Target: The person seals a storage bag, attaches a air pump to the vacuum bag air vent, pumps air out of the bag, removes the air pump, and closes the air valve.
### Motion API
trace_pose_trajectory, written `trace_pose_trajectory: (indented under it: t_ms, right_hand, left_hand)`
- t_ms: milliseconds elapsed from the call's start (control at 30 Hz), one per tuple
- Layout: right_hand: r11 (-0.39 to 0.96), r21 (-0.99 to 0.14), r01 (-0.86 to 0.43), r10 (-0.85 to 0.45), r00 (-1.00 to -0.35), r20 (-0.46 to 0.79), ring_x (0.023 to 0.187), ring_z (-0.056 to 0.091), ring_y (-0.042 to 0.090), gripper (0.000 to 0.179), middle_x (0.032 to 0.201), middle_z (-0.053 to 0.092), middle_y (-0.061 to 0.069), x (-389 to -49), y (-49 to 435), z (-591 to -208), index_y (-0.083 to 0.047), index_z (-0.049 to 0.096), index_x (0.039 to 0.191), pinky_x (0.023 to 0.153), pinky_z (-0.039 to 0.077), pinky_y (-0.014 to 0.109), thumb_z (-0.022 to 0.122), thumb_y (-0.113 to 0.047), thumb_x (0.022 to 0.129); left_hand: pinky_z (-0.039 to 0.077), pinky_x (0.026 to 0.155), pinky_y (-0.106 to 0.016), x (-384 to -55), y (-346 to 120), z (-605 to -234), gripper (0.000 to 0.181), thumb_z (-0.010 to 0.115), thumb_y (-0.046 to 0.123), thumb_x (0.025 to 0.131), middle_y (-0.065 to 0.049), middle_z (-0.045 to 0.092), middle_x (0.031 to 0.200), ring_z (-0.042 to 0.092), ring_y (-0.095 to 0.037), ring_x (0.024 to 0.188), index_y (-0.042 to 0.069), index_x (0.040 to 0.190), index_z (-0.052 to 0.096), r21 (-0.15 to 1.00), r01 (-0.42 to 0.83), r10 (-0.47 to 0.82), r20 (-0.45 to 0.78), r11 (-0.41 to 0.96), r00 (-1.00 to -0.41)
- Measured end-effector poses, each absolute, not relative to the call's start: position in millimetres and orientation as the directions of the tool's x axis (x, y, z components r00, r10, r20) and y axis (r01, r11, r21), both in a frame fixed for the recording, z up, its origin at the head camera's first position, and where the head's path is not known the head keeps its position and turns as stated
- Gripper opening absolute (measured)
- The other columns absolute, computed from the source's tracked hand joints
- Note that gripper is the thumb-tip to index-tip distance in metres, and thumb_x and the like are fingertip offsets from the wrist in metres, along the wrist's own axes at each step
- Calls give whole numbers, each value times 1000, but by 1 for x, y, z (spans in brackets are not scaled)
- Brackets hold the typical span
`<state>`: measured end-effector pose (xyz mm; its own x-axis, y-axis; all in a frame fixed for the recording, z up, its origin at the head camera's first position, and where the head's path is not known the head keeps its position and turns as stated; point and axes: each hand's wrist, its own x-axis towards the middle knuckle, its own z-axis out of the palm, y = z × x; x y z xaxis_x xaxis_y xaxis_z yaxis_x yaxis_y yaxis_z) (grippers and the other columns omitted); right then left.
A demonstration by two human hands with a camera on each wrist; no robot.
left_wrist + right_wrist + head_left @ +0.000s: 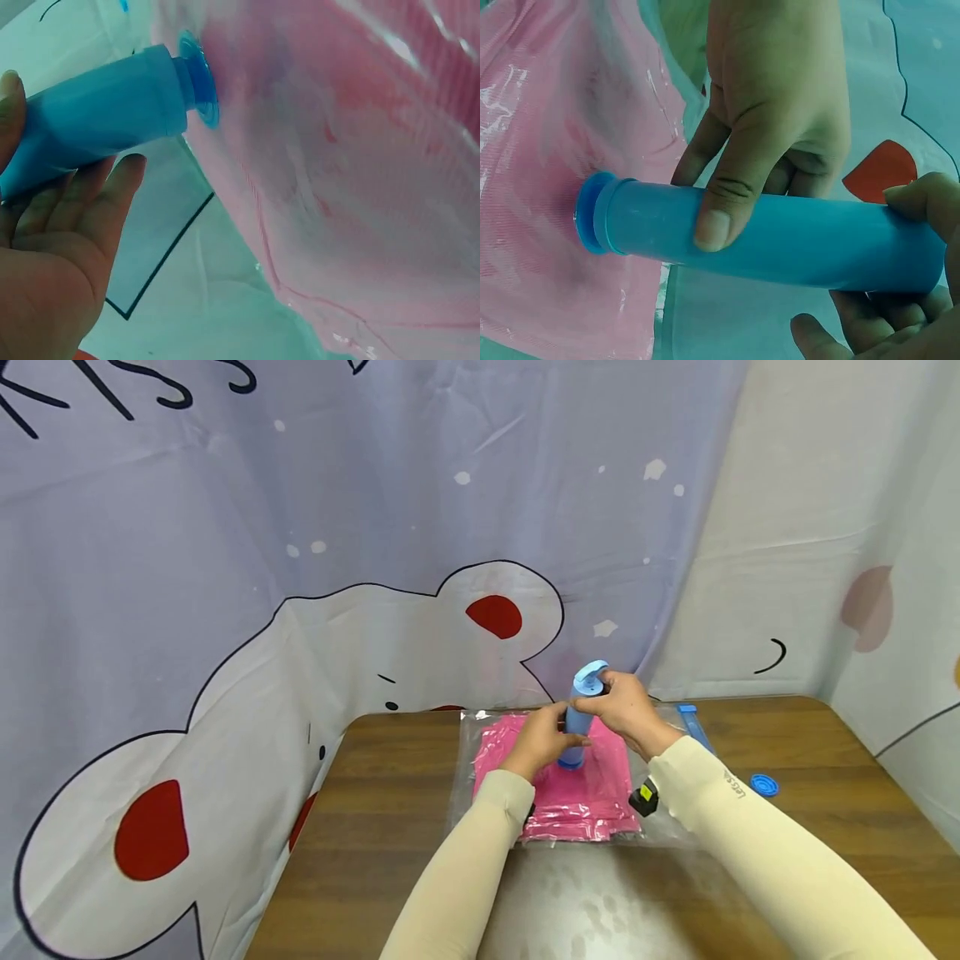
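Observation:
A blue hand pump (580, 721) stands upright on a clear plastic bag (467, 752) with pink folded contents (555, 802). Its flanged lower end (591, 213) meets the bag's surface. My left hand (537, 739) grips the pump's lower body, the thumb lying across it in the right wrist view. Higher up, my right hand (628, 706) holds the pump near its top, thumb on one side and fingers on the other. A pale blue curved handle (591, 675) shows above the right fingers.
On the wooden table (397, 793), a round blue ridged cap (764, 785) lies right of the bag. A long blue piece (696, 724) lies behind the right forearm. A printed curtain (375, 527) hangs close behind the table.

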<state>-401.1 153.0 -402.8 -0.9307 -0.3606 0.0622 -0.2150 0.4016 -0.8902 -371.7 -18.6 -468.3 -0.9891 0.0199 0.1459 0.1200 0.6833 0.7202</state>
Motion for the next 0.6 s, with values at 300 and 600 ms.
trace_pose_trajectory:
  t_ms: [300,600]
  right_hand:
    - [297,-938,-177,-360,-931,62,159,53,43,90,173,52,24,-394,157,-410,-1,38,173,133,46,59,84,-36,104]
    - [429,-862,-269,-259,-951,167,143,67,44,78,152,69,25,-394,150,-403,2,58,152,121,56,60,88,-47,99]
  left_hand:
    - [69,101,-36,-374,-11,-481,51,99,20,90,-13,85,130,84,-29,121,7,135,77,641,146,-26,251,753,-968]
    - [69,94,-40,-371,-6,-485,49,104,24,84,-11,87,114,84,-28,105,5,123,80,570,95,-118,326,816,-938]
